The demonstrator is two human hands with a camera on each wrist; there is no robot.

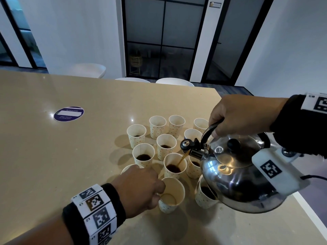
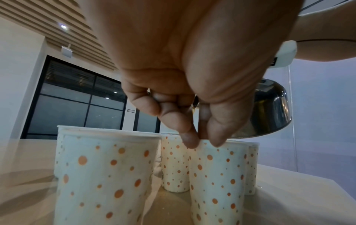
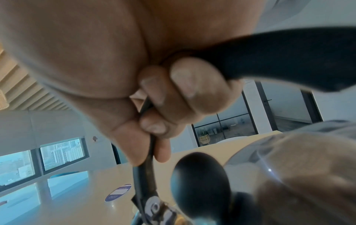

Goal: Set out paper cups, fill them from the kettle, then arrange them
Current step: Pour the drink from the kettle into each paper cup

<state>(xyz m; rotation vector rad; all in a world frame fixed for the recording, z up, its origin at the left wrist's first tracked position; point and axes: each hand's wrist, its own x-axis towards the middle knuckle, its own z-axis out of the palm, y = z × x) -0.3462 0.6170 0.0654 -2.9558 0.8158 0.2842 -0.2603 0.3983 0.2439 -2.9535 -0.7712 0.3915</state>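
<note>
Several dotted paper cups [image 1: 166, 145] stand clustered on the beige table [image 1: 53, 156]; many hold dark liquid. My right hand [image 1: 235, 117] grips the black handle [image 3: 279, 60] of a steel kettle [image 1: 237, 175], tilted left, and a brown stream falls from its spout into a cup [image 1: 175, 165]. My left hand [image 1: 141, 188] pinches the rim of an empty cup [image 1: 171, 195] nearest me; in the left wrist view the fingers [image 2: 190, 137] clamp that cup's [image 2: 217, 182] rim. Another filled cup [image 1: 205, 197] sits partly under the kettle.
A round purple sticker [image 1: 69, 113] lies on the table at the left. The table's right edge [image 1: 307, 207] runs close beside the kettle. White chairs [image 1: 174, 81] stand beyond the far edge, before dark glass doors.
</note>
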